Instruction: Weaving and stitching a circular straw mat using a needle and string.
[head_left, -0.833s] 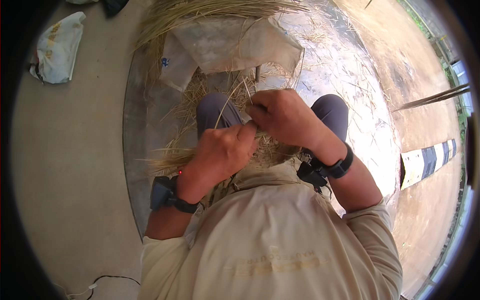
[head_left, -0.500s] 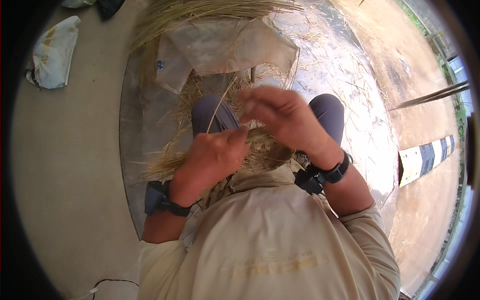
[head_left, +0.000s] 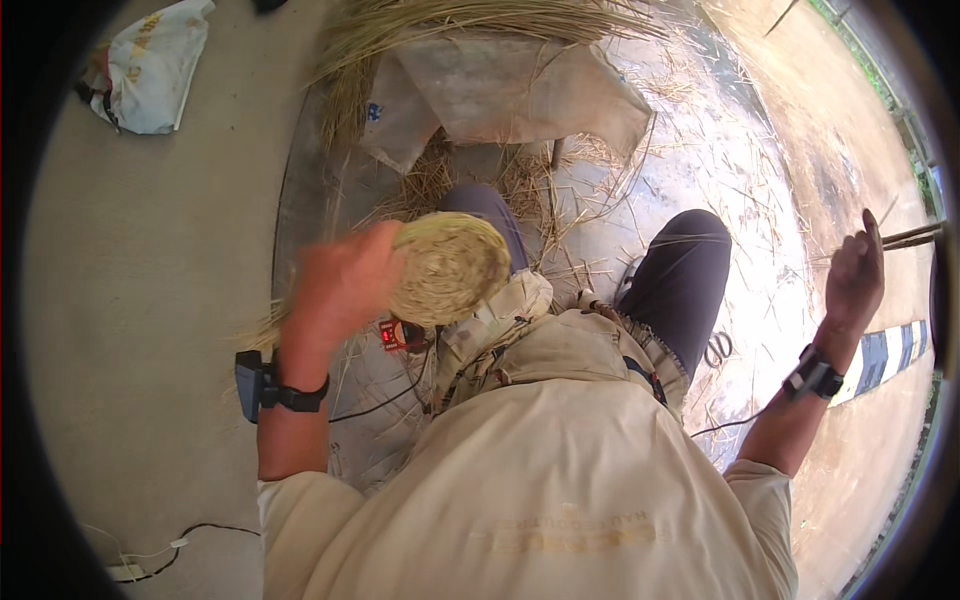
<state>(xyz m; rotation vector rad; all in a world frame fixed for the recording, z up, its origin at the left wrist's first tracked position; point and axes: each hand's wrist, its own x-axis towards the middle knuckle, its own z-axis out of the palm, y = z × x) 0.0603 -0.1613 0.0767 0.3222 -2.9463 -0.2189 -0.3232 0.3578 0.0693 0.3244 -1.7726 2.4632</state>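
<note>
The left hand [head_left: 345, 282], motion-blurred, grips the left rim of the round woven straw piece [head_left: 458, 272]. The piece is held above the left side of the ground sheet [head_left: 735, 150], in front of the left knee [head_left: 492, 207]. The right hand [head_left: 856, 272] appears beyond the sheet's right edge, index finger extended, other fingers curled; whether it grips the thin pale sliver [head_left: 889, 209] cannot be determined.

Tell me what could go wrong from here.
The left hand alone grips the round straw piece by its edge, with the right hand well out to the side, so it might slip or tip. The black cord near the left forearm could snag.
</note>
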